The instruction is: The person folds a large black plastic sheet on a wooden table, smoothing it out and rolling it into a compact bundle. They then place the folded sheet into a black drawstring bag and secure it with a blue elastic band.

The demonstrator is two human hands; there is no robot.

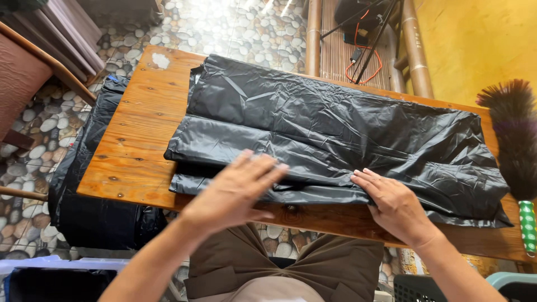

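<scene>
With both the left hand [238, 187] and right hand [391, 201] open and flat on the slick black plastic bag [335, 134], its folded near edge could slide off the counter [134, 140].

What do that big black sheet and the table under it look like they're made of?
The black sheet looks like thin plastic film, probably a bag: glossy, full of fine creases, lying limp under both hands. The table appears to be solid wood with a clear varnish: orange-brown planks showing grain and dark knots.
</scene>
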